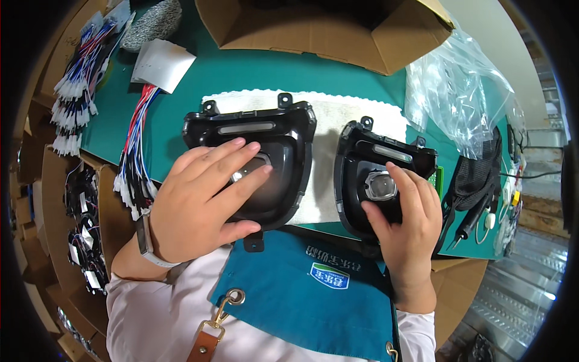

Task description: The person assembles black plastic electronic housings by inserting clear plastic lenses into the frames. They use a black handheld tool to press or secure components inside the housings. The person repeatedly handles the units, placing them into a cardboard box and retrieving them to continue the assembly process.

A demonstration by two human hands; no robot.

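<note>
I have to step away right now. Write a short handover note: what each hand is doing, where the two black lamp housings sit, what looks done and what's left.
Left hand: flat, fingers spread on the left lamp housing, covering its lens.
Right hand: gripping the right lamp housing, thumb and fingers around its round lens.
Both housings lie side by side on the white towel on the green mat.
Wire bundle lies left of the towel, cardboard box behind it.
Done: both housings show lenses fitted.
Left: cannot tell from this view; check wiring.
</note>
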